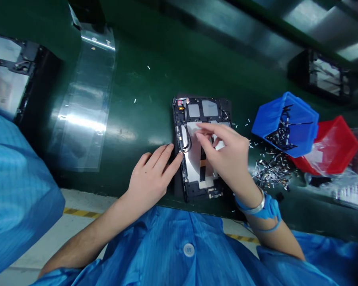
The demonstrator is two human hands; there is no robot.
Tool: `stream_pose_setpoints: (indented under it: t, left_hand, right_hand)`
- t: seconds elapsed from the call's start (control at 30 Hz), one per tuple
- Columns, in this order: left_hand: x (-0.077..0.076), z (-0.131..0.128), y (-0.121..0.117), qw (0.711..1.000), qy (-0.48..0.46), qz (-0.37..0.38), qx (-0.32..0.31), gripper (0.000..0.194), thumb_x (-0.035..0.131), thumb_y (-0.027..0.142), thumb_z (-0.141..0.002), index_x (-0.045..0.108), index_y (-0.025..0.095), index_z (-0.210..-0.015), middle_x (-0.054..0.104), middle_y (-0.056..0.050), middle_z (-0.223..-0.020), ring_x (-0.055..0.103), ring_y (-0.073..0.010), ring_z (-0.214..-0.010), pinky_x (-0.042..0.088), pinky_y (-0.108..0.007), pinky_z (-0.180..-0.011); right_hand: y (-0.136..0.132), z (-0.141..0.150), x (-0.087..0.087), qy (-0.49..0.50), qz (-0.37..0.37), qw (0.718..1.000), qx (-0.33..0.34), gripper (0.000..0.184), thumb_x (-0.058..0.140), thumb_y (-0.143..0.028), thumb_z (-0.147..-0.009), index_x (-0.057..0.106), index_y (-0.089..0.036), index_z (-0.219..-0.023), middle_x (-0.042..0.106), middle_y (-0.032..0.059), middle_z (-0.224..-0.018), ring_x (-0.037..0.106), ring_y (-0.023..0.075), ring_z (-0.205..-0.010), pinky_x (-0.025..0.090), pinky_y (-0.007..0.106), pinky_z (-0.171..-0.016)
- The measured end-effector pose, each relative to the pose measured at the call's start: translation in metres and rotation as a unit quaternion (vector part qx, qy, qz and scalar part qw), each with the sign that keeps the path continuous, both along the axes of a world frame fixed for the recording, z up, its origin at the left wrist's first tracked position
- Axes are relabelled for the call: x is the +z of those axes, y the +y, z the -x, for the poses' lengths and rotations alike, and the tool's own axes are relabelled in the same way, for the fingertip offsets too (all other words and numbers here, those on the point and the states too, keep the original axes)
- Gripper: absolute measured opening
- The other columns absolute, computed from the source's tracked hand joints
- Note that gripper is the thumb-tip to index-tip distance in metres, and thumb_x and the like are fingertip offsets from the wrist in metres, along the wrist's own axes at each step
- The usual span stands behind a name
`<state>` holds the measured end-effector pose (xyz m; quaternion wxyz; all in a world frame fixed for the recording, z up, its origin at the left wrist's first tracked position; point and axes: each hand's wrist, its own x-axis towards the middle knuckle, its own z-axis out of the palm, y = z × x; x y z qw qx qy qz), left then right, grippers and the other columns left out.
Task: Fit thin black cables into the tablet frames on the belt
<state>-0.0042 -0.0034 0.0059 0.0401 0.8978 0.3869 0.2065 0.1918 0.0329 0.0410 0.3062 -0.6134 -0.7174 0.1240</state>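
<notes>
Looking down through the head camera, you find an opened tablet housing [201, 108] at centre on a dark green workbench [137, 79]. The left hand [150, 174] lies flat and open, fingers slightly apart, against the housing's left edge. The right hand [226, 153], with a blue wrist strap [270, 210], has its fingers drawn narrow over a pale sheet [193, 159] inside the housing; whether they pinch it, I cannot tell. At right, a tipped blue bin [286, 119] leans on a red bin [337, 147] above spilled small metal parts [273, 171]. A slipping finger could crease the sheet or snag the curved cable [185, 139] beside it.
</notes>
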Motion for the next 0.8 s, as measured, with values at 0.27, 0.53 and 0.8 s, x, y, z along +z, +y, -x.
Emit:
stream_pose_setpoints:
  t: [0.27,0.53,0.8]
  left_hand:
    - [-0.003,0.000,-0.002,1.000,-0.019,0.013,-0.001,0.042,0.045,0.005,-0.087,0.054,0.011,-0.128,0.061,-0.021,-0.127,0.059,-0.0310,-0.116,0.047,-0.039,-0.082]
    - [-0.006,-0.001,-0.002,0.999,-0.039,0.033,0.004,0.053,0.044,0.007,-0.087,0.046,0.015,-0.140,0.062,-0.019,-0.127,0.058,-0.0307,-0.118,0.047,-0.039,-0.083]
    - [-0.005,-0.001,-0.002,0.999,-0.037,0.026,-0.001,0.049,0.045,0.006,-0.087,0.049,0.014,-0.136,0.062,-0.019,-0.126,0.058,-0.0310,-0.117,0.047,-0.039,-0.082]
  right_hand:
    - [-0.035,-0.008,-0.001,-0.151,-0.110,0.970,0.152,0.026,0.057,-0.009,-0.087,0.066,-0.016,-0.110,0.069,0.0071,-0.084,0.058,0.0173,-0.074,0.049,0.029,-0.062]
    - [-0.033,-0.012,-0.013,-0.209,-0.118,0.957,0.164,0.030,0.054,-0.011,-0.089,0.064,-0.018,-0.116,0.064,0.0057,-0.083,0.053,0.0167,-0.075,0.044,0.029,-0.060]
    - [-0.021,-0.014,-0.012,-0.270,-0.116,0.943,0.154,0.030,0.048,-0.011,-0.092,0.064,-0.020,-0.116,0.062,0.0044,-0.081,0.050,0.0156,-0.073,0.040,0.027,-0.057]
